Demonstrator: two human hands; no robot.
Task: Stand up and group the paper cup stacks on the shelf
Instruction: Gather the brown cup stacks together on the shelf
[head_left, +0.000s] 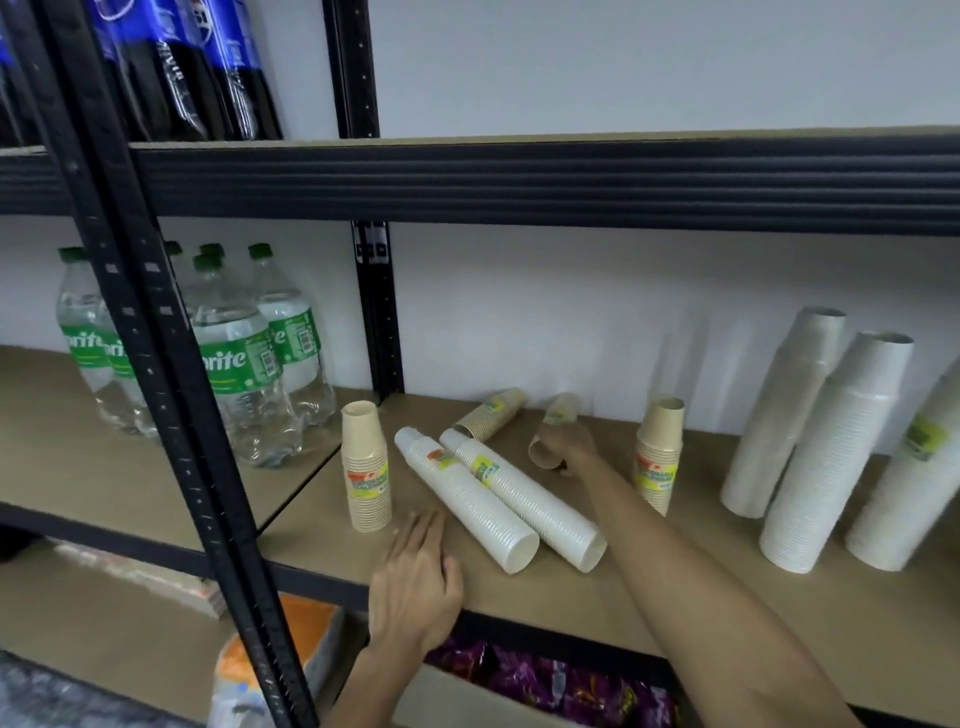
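Observation:
Two long white cup stacks lie side by side on the wooden shelf. A short tan stack stands upright to their left, and another tan stack stands to their right. A tan stack lies on its side at the back. My right hand is closed around a blurred tan cup stack, tilted near the back. My left hand rests flat at the shelf's front edge, fingers apart, just left of the lying white stacks. Three tall white stacks stand at the right.
Sprite bottles stand on the neighbouring shelf at the left, behind a black upright post. Dark cola bottles fill the shelf above. A black beam runs overhead. Purple snack packets sit below.

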